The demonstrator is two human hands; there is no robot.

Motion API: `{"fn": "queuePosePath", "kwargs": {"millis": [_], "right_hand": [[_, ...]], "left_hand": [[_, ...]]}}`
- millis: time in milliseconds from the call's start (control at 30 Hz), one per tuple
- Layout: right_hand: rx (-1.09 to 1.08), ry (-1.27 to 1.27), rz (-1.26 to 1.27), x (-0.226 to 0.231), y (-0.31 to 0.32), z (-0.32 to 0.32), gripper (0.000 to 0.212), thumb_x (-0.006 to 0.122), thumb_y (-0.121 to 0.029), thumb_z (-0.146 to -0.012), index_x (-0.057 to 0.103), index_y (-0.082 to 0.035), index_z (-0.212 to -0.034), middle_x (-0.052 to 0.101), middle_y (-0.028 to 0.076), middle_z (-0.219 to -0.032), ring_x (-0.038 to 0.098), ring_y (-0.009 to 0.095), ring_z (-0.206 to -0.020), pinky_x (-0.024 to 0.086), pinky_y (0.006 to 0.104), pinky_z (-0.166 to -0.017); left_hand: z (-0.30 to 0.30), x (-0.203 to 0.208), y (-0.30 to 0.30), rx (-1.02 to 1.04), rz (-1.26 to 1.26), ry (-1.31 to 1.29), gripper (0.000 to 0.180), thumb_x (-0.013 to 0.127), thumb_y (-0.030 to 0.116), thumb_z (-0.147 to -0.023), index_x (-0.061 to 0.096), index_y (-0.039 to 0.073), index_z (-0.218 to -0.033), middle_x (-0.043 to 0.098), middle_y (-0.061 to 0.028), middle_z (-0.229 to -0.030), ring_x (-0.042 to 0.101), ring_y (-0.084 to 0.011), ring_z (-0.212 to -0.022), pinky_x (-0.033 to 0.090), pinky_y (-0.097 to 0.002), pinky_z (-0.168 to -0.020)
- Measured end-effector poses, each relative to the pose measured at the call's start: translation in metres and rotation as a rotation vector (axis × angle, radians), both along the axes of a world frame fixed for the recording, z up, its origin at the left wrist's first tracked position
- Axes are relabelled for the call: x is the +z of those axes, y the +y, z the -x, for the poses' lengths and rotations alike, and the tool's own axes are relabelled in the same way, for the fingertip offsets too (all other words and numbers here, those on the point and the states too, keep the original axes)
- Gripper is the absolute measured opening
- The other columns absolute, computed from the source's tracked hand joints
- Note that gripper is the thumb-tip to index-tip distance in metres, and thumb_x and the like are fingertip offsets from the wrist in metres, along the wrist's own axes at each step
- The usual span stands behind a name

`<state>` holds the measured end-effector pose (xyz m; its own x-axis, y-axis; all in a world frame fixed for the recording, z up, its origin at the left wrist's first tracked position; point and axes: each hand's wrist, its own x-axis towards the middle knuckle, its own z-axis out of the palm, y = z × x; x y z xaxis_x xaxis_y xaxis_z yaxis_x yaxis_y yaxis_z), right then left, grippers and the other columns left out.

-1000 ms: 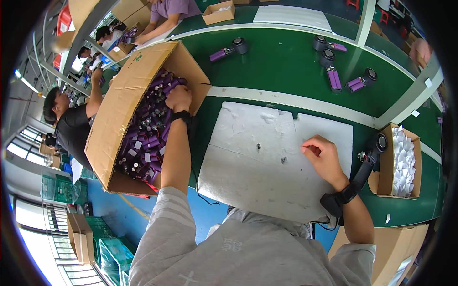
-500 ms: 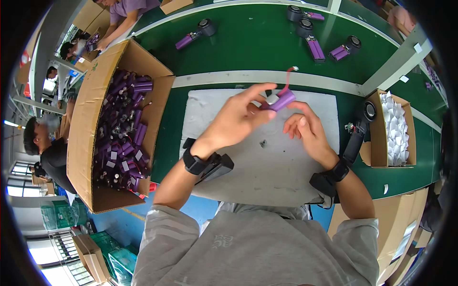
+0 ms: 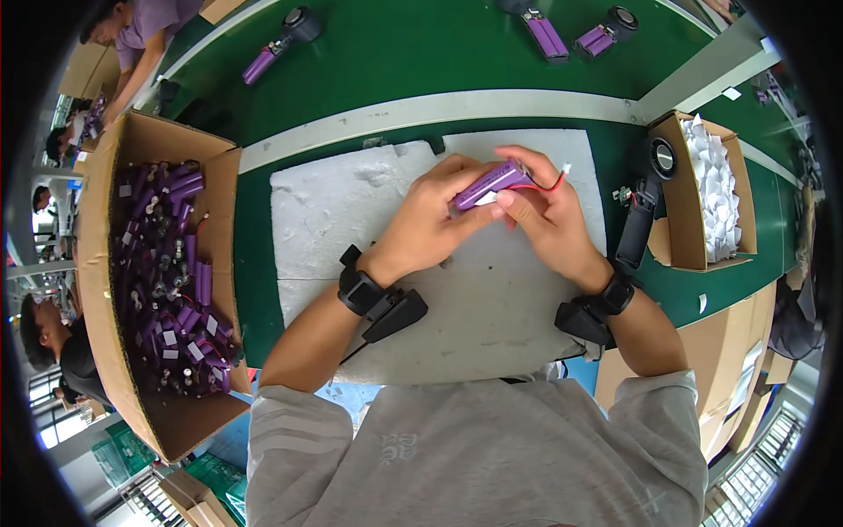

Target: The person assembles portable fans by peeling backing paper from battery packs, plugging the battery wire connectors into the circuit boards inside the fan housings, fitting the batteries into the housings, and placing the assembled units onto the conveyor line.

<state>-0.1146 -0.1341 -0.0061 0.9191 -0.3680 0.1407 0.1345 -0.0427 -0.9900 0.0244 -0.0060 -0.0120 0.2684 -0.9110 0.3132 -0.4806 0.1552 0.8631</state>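
A purple cylindrical battery point(image 3: 488, 184) lies slanted between my two hands above the white foam sheet point(image 3: 325, 198). My left hand point(image 3: 425, 215) grips its lower left end, fingers behind and thumb in front. My right hand point(image 3: 555, 220) is closed on the other end, its thumb close to a small white label point(image 3: 486, 199) on the battery's side. From the right end a red wire point(image 3: 546, 187) curves out over my right fingers to a small white connector point(image 3: 565, 169). Part of the battery's back is hidden by my fingers.
At left stands a cardboard box point(image 3: 230, 189) full of purple batteries point(image 3: 180, 281). A smaller box point(image 3: 694, 211) of white paper pieces point(image 3: 716, 198) is at right, beside a black device with a round end point(image 3: 639, 220). Battery assemblies point(image 3: 544, 35) lie beyond the white rail point(image 3: 421, 107). Other people work at left.
My right hand has come in to hold the battery too, which is now lower and turned to show its long side. The head view has shifted, moving the left box further left.
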Motion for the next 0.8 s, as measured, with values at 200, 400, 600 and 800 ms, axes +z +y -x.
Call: {"fn": "queuePosePath", "kwargs": {"millis": [200, 400, 600, 800], "right_hand": [[-0.103, 0.066, -0.031, -0.007, -0.002, -0.003, 0.032, 0.056, -0.011, -0.096, 0.047, -0.002, -0.125, 0.060, 0.006, -0.104, 0.056, 0.010, -0.075, 0.047, 0.0235, -0.061], [-0.131, 0.021, -0.021, -0.007, -0.001, -0.001, 0.029, 0.053, -0.013, -0.097, 0.048, -0.001, -0.123, 0.060, 0.007, -0.104, 0.056, 0.011, -0.071, 0.046, 0.0242, -0.059], [-0.149, 0.028, -0.020, -0.007, -0.004, -0.001, 0.028, 0.052, -0.012, -0.097, 0.049, -0.001, -0.123, 0.060, 0.008, -0.104, 0.056, 0.011, -0.071, 0.045, 0.0242, -0.057], [-0.158, 0.049, -0.036, -0.004, -0.003, 0.000, 0.028, 0.053, -0.011, -0.096, 0.049, -0.001, -0.121, 0.060, 0.007, -0.102, 0.056, 0.011, -0.070, 0.045, 0.0241, -0.056]], "left_hand": [[0.001, 0.012, 0.005, -0.018, -0.166, 0.320, 0.038, 0.064, 0.016, -0.090, 0.055, 0.000, -0.123, 0.065, -0.0103, -0.097, 0.062, -0.0182, -0.077, 0.051, -0.0293, -0.070], [0.003, 0.006, 0.006, 0.001, -0.076, 0.619, 0.036, 0.057, 0.005, -0.090, 0.055, 0.001, -0.125, 0.064, -0.0080, -0.098, 0.062, -0.0143, -0.075, 0.051, -0.0261, -0.065], [-0.001, 0.002, 0.005, -0.044, -0.013, 0.698, 0.042, 0.047, -0.003, -0.090, 0.051, 0.002, -0.132, 0.062, -0.0094, -0.105, 0.062, -0.0154, -0.079, 0.050, -0.0275, -0.065], [0.001, 0.000, 0.004, -0.049, 0.012, 0.806, 0.041, 0.045, -0.005, -0.090, 0.054, 0.004, -0.129, 0.062, -0.0080, -0.104, 0.061, -0.0130, -0.079, 0.049, -0.0260, -0.063]]}}
